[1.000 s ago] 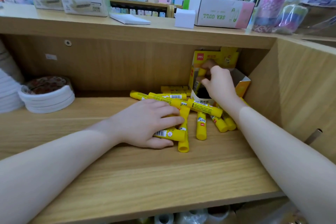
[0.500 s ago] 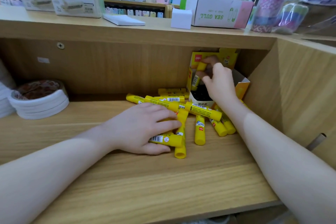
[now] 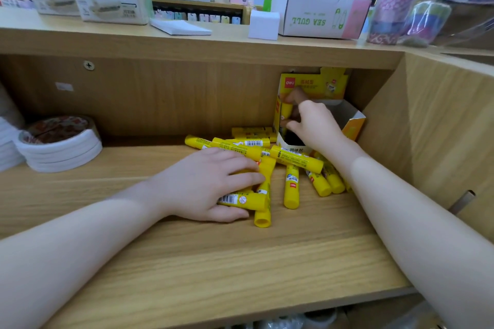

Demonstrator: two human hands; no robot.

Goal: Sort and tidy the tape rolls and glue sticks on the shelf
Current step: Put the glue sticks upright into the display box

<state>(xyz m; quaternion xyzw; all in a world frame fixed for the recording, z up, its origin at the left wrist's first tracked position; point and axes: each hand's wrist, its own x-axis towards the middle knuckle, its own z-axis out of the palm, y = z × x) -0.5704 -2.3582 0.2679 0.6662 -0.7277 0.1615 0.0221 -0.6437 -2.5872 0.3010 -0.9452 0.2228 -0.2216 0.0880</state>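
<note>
Yellow glue sticks [image 3: 291,186] litter the shelf [image 3: 240,270]. Your left hand [image 3: 208,184] grips one stick [image 3: 242,200] near the pile; your right hand [image 3: 312,125] pinches another [image 3: 286,111] upright inside the far box [image 3: 352,121].

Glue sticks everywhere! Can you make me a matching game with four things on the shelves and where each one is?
Things:
1. loose glue sticks
2. glue stick box
3. tape rolls
4. Sea Gull box

Places:
A. on the top shelf, right of the small white box
B. stacked at the left end of the lower shelf
C. scattered in the middle of the lower shelf, partly under the left hand
D. standing in the back right corner, where the right hand holds a stick

Pairs: 1-C, 2-D, 3-B, 4-A
</note>
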